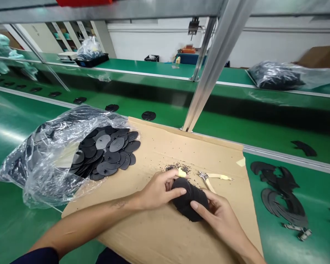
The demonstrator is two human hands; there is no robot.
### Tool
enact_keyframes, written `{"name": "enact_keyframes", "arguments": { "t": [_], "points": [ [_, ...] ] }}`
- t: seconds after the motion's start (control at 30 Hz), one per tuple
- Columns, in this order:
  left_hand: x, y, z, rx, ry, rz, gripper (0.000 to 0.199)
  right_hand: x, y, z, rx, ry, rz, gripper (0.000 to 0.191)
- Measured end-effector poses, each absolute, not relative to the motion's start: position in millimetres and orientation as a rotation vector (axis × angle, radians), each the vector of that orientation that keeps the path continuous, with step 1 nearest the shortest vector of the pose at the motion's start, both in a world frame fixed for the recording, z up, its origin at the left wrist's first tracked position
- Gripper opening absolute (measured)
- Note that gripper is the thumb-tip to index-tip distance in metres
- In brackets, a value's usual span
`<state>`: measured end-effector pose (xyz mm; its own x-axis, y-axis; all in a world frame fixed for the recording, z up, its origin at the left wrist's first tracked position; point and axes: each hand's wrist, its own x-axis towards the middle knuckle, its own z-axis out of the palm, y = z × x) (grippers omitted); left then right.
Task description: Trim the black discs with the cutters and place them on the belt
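Note:
Between my two hands is a stack of black discs (pixel 191 200), held over a brown cardboard sheet (pixel 154 227). My left hand (pixel 161 189) grips the stack's left side, thumb on top, with yellow tape round one finger. On the right side, my right hand (pixel 218 212) presses its thumb on the discs, its other fingers partly hidden beneath. Beyond the stack lie small black scraps (pixel 178 167). Cutters with pale handles (pixel 209 179) rest just behind my right hand. A clear plastic bag (pixel 52 154) at the left spills a pile of black discs (pixel 107 154).
A metal post (pixel 209 66) rises behind the cardboard. Curved black parts (pixel 283 198) and small metal pieces (pixel 297 229) lie on the green table at the right. Black pieces are spaced along the green surface (pixel 170 106) behind. A gloved person's arm (pixel 24 66) shows at far left.

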<state>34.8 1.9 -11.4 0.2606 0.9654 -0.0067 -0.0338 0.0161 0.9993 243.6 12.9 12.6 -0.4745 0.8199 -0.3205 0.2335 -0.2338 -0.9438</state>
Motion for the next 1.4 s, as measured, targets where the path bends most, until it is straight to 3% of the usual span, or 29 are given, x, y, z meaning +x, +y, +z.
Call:
{"name": "enact_keyframes", "arguments": {
  "t": [0.4, 0.57, 0.83, 1.1, 1.4],
  "points": [
    [25.4, -4.1, -10.3, 1.834, 1.076, 1.188, 0.034, 235.7, 6.1, 10.4, -1.261, -1.543, 1.759, 0.035],
    [24.9, -4.9, -9.6, 1.616, 1.21, 1.099, 0.034, 235.5, 5.9, 9.4, -1.288, -1.554, 1.697, 0.034],
    [29.0, -0.1, -2.5, 1.075, 1.065, 1.33, 0.023, 233.4, 5.9, 4.7, -1.258, -1.418, 1.721, 0.035],
    [19.7, 0.1, -2.0, 1.778, 1.268, 1.141, 0.019, 232.0, 3.4, 6.3, -1.243, -1.402, 1.71, 0.041],
    [27.7, -8.3, -6.1, 1.961, 1.238, 1.366, 0.024, 227.4, 3.0, 11.5, -1.189, -1.362, 1.789, 0.046]
  ]
}}
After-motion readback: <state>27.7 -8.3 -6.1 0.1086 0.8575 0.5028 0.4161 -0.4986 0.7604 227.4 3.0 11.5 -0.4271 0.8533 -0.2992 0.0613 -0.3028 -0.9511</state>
